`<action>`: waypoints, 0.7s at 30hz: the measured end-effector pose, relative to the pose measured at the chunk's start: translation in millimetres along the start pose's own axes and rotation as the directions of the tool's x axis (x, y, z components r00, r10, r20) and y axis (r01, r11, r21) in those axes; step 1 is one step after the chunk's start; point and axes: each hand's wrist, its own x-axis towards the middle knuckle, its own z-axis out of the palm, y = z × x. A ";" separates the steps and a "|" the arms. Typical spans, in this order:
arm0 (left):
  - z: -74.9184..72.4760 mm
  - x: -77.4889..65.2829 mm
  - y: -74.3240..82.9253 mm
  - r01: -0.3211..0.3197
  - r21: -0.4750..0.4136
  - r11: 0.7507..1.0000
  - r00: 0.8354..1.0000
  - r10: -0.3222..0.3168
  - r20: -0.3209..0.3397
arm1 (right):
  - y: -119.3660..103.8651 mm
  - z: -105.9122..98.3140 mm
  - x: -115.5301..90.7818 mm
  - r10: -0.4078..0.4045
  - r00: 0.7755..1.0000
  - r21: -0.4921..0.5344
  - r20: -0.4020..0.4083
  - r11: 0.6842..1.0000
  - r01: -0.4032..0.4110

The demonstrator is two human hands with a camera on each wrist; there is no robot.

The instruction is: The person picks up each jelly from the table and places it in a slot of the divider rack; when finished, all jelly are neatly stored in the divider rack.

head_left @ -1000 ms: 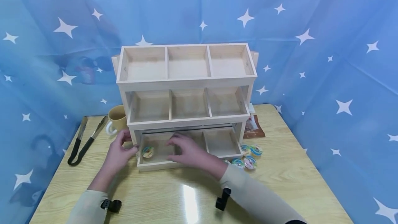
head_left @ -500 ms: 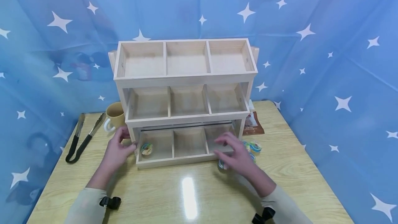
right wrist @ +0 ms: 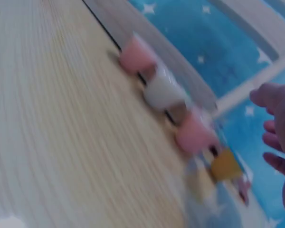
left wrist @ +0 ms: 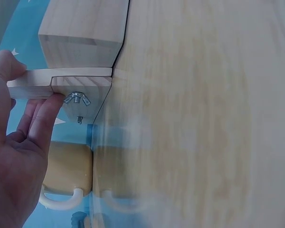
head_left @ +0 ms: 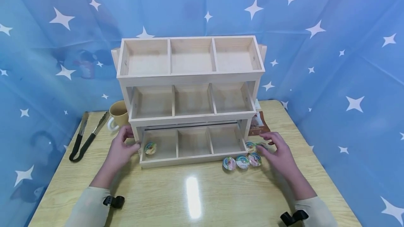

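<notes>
A three-tier wooden shelf rack [head_left: 190,80] stands on the table, each tier split into three compartments. My left hand [head_left: 119,151] holds its lower left side; in the left wrist view the thumb and fingers pinch a wooden side piece [left wrist: 33,78] beside a wing nut [left wrist: 77,98]. One jelly cup [head_left: 150,148] sits in the bottom tier's left compartment. My right hand [head_left: 281,155] hovers over the cups at the rack's lower right, fingers apart. Beside it are a pink jelly cup [head_left: 229,163], a white one [head_left: 242,162], another pink one [head_left: 254,159] and a yellow one [head_left: 250,146].
Black-handled tongs [head_left: 85,144] and a tan mug [head_left: 119,114] with a white handle lie left of the rack. A brown packet [head_left: 258,125] is behind the right hand. Blue star-printed cloth [head_left: 331,62] surrounds the table.
My right hand has left the bottom tier and moved right to the jelly cups. The left hand keeps its hold on the rack's side.
</notes>
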 end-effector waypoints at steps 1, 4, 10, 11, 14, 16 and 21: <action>-0.1 0.1 0.0 -0.001 0.000 1.000 1.000 0.001 0.000 | 4.9 -2.0 -0.9 0.019 1.000 -0.003 0.014 1.000 -0.018; -0.4 0.6 0.2 -0.001 -0.002 1.000 1.000 0.001 0.003 | 16.2 -7.1 -3.5 0.080 0.994 -0.016 0.073 0.997 -0.079; -0.9 0.9 0.6 0.010 -0.002 1.000 1.000 -0.010 0.010 | 29.8 -13.7 -6.3 0.166 0.968 -0.024 0.189 0.986 -0.164; -1.0 0.8 0.6 0.011 -0.003 1.000 1.000 -0.011 0.011 | 31.7 -13.9 -6.4 0.170 0.964 -0.024 0.203 0.985 -0.168; -1.1 0.5 1.0 0.015 -0.012 1.000 1.000 -0.015 0.016 | 34.6 -13.8 -6.7 0.180 0.955 -0.012 0.235 0.983 -0.183; -1.1 0.5 1.5 0.018 -0.017 1.000 1.000 -0.018 0.019 | 35.9 -12.9 -7.1 0.189 0.950 0.002 0.250 0.981 -0.195; -1.2 0.2 3.6 0.027 -0.026 0.999 0.999 -0.026 0.022 | 37.7 -10.0 -8.6 0.226 0.937 0.014 0.265 0.971 -0.238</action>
